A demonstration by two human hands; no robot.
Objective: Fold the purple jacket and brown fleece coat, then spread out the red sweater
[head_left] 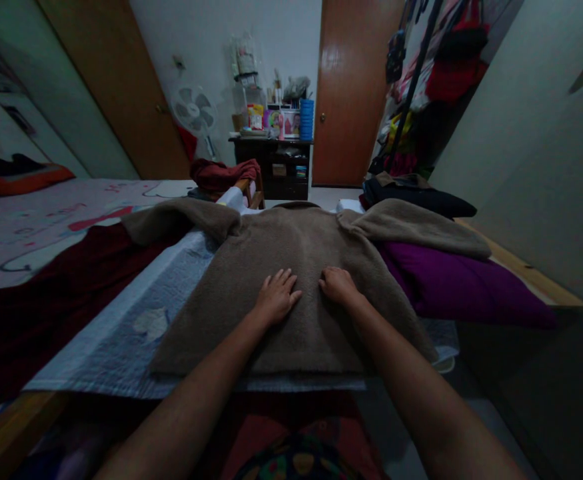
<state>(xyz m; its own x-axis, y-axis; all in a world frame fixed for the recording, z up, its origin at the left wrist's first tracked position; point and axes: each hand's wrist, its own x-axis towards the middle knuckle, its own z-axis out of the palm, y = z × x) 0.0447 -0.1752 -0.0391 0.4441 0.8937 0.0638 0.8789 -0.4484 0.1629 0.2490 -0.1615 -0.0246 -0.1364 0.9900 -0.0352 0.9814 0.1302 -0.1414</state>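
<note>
A brown fuzzy coat [291,247] lies spread out with its collar at the far end and its hem toward me. Its sleeves stretch out to both sides. My left hand [278,295] rests flat on the middle of the coat, fingers spread. To the right of the coat's middle, my right hand [338,283] sits on the fabric with its fingers curled in. Whatever those fingers may hold is hidden. Beneath the coat is a light blue quilted cloth [116,347].
A dark red cloth [56,293] lies under the left sleeve, beside a patterned bed [36,227]. The right sleeve rests over a purple cushion-like bundle [461,283], near folded dark clothes [416,197]. At the back stand a fan [194,110] and a dark cabinet [276,150].
</note>
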